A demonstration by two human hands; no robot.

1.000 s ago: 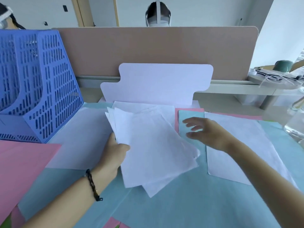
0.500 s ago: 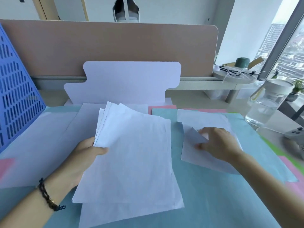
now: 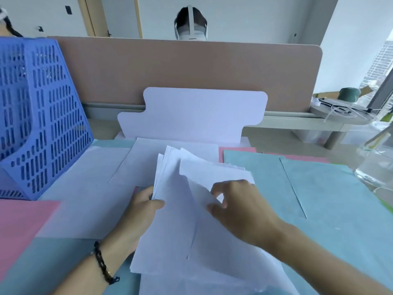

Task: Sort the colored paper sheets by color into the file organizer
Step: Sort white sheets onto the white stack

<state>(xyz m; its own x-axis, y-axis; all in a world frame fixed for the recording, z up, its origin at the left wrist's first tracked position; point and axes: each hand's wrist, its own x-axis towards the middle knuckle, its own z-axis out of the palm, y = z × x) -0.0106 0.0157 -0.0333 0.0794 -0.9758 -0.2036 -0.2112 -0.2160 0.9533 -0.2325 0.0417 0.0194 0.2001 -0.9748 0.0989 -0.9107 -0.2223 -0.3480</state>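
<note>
On a desk spread w/ blue sheets [image 3: 319, 209], left hand [image 3: 142, 211] pinches the white stack [image 3: 180, 220] at near centre, right hand [image 3: 238, 207] pinching another white sheet onto it; blue organizer [image 3: 38, 116] far left looks unfilled, pink sheets [image 3: 19, 222] unsorted.

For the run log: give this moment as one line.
left hand: grips white stack | right hand: lays white sheet on stack | file organizer: far left

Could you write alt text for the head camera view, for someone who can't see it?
A person's left hand grips a fanned stack of white paper sheets while the right hand pinches the top sheet, over blue paper sheets covering the desk. A blue perforated plastic file organizer stands at the left.
</note>
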